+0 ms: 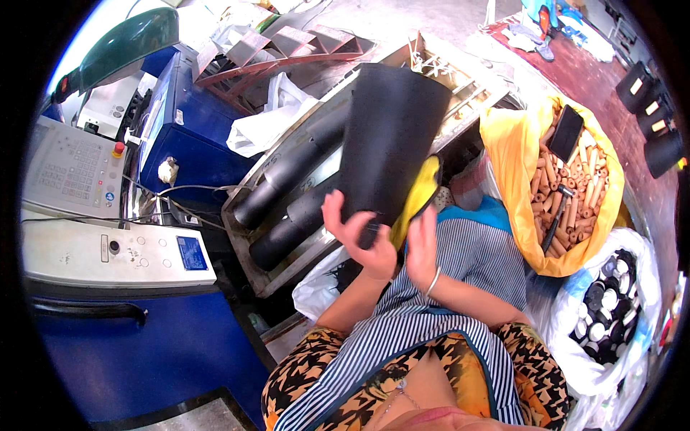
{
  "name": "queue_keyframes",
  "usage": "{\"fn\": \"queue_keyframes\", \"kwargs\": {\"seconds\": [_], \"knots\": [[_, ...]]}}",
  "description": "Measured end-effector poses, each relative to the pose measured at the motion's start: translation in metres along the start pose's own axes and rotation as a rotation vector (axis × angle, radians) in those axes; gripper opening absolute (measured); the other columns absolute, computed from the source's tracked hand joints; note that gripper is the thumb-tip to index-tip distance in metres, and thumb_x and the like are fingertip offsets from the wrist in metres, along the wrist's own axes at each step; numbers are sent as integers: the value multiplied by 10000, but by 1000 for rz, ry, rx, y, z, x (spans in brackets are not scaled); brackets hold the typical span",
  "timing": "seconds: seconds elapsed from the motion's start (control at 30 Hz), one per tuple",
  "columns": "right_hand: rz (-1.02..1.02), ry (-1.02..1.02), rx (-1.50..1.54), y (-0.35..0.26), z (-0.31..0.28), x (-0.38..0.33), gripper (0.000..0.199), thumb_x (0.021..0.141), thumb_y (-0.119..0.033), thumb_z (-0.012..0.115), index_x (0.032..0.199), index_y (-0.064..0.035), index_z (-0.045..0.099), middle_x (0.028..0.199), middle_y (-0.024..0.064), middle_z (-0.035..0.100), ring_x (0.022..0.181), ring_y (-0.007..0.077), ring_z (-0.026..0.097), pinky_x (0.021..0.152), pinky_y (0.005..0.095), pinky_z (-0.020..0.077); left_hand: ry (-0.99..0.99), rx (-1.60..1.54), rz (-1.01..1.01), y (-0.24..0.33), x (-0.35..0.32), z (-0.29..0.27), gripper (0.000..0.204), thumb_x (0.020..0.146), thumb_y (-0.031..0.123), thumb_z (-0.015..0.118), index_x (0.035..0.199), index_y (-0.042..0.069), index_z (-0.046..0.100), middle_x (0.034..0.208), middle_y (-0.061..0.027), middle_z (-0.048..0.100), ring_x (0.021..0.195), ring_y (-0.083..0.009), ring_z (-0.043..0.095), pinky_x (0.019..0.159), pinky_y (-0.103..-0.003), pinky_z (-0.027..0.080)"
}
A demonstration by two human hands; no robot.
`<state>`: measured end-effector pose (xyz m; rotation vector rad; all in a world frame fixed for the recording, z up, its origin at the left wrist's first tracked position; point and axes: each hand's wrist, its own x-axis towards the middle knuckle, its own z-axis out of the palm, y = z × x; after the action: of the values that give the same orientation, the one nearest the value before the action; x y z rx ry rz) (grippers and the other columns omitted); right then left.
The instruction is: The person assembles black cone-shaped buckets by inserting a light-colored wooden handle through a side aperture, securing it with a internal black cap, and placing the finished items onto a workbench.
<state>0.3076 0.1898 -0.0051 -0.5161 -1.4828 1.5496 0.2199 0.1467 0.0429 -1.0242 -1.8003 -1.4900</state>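
Note:
A large black tube (392, 136), wider at its far end, stands tilted in front of me above my lap. My left hand (363, 241) is at its near end, thumb and fingers curled round a small black cap (369, 231). On the near right, my right hand (422, 248) has its fingers stretched out and pressed together, edge-on beside the tube. A yellow piece with a black edge (419, 194) lies along the tube's right side, touching or close to my right fingertips; whether it is a glove or a pad I cannot tell.
Black tubes (284, 179) lie in a shallow crate (244, 266). On the right are a yellow bag (496, 144) of brown rolls with a hammer (557, 215) and phone (566, 133), and a white bag (568, 323) of black and white caps. A machine panel (79, 169) stands left.

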Motion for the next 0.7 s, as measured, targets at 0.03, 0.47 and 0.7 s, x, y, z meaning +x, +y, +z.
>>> {"fn": "queue_keyframes", "kwargs": {"seconds": [0.03, 0.47, 0.7], "knots": [[-133, -143, -241, 1, 0, -7, 382, 1005, -262, 438, 1300, -36, 527, 1411, 226, 426, 1334, 389, 385, 1136, 457, 271, 54, -222, -220, -1, 2, 3, 305, 980, 320, 552, 1112, 52, 494, 1437, -197, 425, 1303, -306, 429, 1093, -414, 319], [584, 92, 872, -36, -33, 153, 567, 1030, -501, 359, 1345, -60, 525, 1275, 125, 625, 1124, 258, 623, 986, 399, 496, -138, -1141, -1856, -25, -1, -34, 508, 1024, 393, 456, 1379, 31, 493, 1340, -174, 573, 1210, -307, 575, 1030, -473, 464], [816, -179, 1028, 32, -26, 139, 535, 1020, -473, 401, 1298, -52, 578, 1193, 123, 666, 1030, 254, 660, 888, 397, 548, -312, -1598, -1604, -71, -59, -28, 467, 1005, 304, 489, 1347, -15, 506, 1337, -170, 576, 1196, -300, 585, 1015, -449, 482]]}}
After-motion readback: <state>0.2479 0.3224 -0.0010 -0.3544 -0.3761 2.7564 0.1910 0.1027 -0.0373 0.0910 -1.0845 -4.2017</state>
